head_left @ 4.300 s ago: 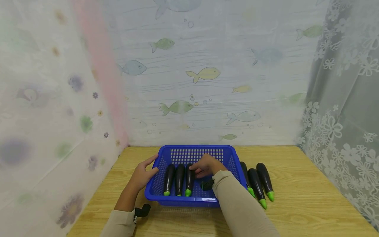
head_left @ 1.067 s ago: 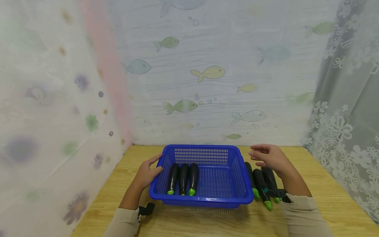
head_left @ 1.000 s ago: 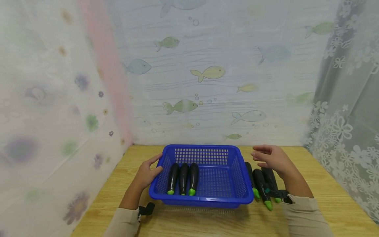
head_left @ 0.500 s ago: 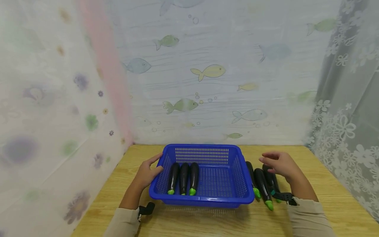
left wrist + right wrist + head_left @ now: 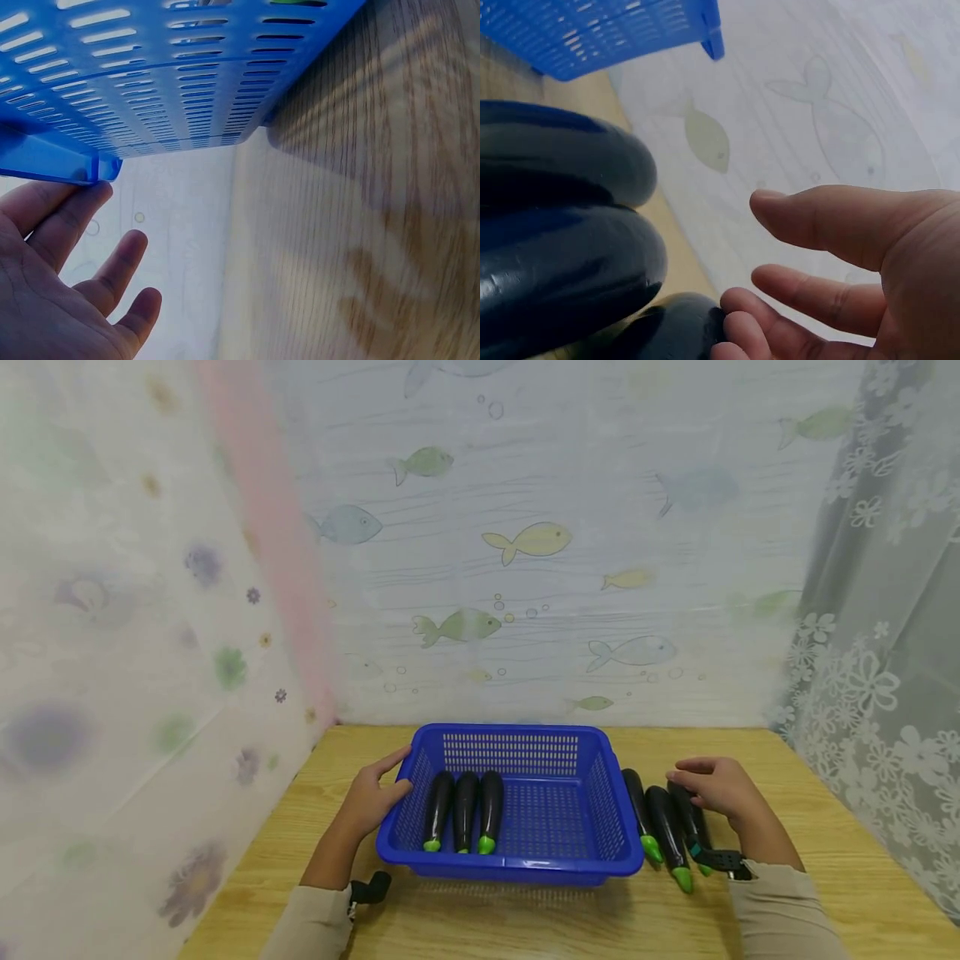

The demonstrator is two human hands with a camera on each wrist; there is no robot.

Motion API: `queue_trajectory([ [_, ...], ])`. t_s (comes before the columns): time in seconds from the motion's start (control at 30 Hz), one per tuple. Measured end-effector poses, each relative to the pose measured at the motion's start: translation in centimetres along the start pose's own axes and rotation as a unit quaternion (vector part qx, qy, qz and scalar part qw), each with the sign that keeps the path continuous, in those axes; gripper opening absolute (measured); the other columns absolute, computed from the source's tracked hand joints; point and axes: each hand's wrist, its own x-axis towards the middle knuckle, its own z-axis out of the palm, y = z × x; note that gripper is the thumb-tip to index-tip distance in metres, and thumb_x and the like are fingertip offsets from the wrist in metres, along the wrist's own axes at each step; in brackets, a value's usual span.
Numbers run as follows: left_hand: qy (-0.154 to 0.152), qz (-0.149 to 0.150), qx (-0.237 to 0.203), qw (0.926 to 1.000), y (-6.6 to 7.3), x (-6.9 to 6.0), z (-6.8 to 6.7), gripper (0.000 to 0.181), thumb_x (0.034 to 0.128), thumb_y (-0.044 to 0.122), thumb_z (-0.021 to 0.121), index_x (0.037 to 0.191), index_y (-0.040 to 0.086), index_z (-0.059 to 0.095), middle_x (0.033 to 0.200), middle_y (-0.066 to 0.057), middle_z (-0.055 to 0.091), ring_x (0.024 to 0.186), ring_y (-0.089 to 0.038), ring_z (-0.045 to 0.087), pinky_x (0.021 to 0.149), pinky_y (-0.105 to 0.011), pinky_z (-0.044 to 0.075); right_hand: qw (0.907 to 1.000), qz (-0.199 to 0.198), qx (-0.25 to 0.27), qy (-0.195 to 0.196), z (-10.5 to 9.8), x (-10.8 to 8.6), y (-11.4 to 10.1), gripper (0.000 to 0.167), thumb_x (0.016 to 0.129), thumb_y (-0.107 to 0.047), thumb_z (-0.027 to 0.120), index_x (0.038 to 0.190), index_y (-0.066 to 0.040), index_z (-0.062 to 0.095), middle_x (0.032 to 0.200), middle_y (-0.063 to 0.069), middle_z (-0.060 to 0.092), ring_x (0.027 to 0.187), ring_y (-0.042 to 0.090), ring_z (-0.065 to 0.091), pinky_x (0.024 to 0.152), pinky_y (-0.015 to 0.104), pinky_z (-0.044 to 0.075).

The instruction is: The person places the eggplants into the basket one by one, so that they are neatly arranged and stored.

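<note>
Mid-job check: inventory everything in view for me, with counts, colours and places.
Basket: 1, blue, centre
Eggplants in basket: 3, black with green ends, left part
Loose eggplants: 3, black with green ends, right of basket
Table: 1, light wood-grain, beneath basket
Fish-print covering: 1, whitish, behind table
Floral covering: 1, whitish, left
Pink band: 1, pink, between both coverings
Lace curtain: 1, grey-white, right
Wrist devices: 2, black, one per wrist
Sleeves: 2, beige, one per arm
Left hand: 1, bare, at basket's left rim
Right hand: 1, bare, at rightmost loose eggplant

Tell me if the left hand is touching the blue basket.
Touching: the left wrist view shows the left hand with fingertips against the blue basket's rim.
</note>
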Motion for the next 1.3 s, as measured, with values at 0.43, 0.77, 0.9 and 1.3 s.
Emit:
queue_trajectory([
  [0.43, 0.001, 0.004, 0.012, 0.9999, -0.2, 0.0, 0.0, 0.063, 0.0939, 0.019, 0.065, 0.155, 0.021, 0.05, 0.158, -0.012, 0.049, 0.136, -0.043, 0.056, 0.104, -0.059, 0.052, 0.9996, 0.009, 0.016, 0.019, -0.9, -0.5, 1.5, 0.072, 0.1, -0.035, 0.066, 0.15, 0.011, 0.043, 0.152, 0.038, 0.041, 0.132, 0.052, 0.051, 0.097, 0.047, 0.058],
  [0.77, 0.002, -0.001, 0.001, 1.0, 0.1, 0.0, 0.0, 0.063, 0.0934, 0.019, 0.066, 0.155, 0.023, 0.051, 0.158, -0.012, 0.05, 0.128, -0.043, 0.062, 0.097, -0.056, 0.057, 0.9983, 0.049, 0.017, 0.027, -2.0, -0.5, 2.4, 0.079, 0.096, -0.035, 0.072, 0.151, 0.012, 0.04, 0.154, 0.04, 0.034, 0.133, 0.055, 0.047, 0.091, 0.043, 0.06],
  [0.9, 0.004, 0.001, 0.004, 1.0, -0.2, 0.0, 0.1, 0.063, 0.093, 0.02, 0.066, 0.155, 0.023, 0.051, 0.157, -0.011, 0.05, 0.132, -0.042, 0.059, 0.099, -0.057, 0.055, 0.9973, 0.067, 0.017, 0.024, -2.2, -0.4, 2.9, 0.084, 0.094, -0.038, 0.075, 0.152, 0.012, 0.039, 0.154, 0.041, 0.035, 0.131, 0.055, 0.048, 0.087, 0.04, 0.061],
  [1.3, 0.006, -0.002, 0.003, 1.0, 0.0, -0.1, 0.1, 0.063, 0.0926, 0.018, 0.066, 0.154, 0.023, 0.052, 0.157, -0.011, 0.051, 0.128, -0.042, 0.062, 0.096, -0.055, 0.058, 0.9955, 0.081, -0.015, 0.046, -2.3, -0.3, 3.6, 0.079, 0.092, -0.036, 0.076, 0.147, 0.011, 0.046, 0.142, 0.04, 0.047, 0.086, 0.023, 0.067, 0.07, 0.036, 0.058],
])
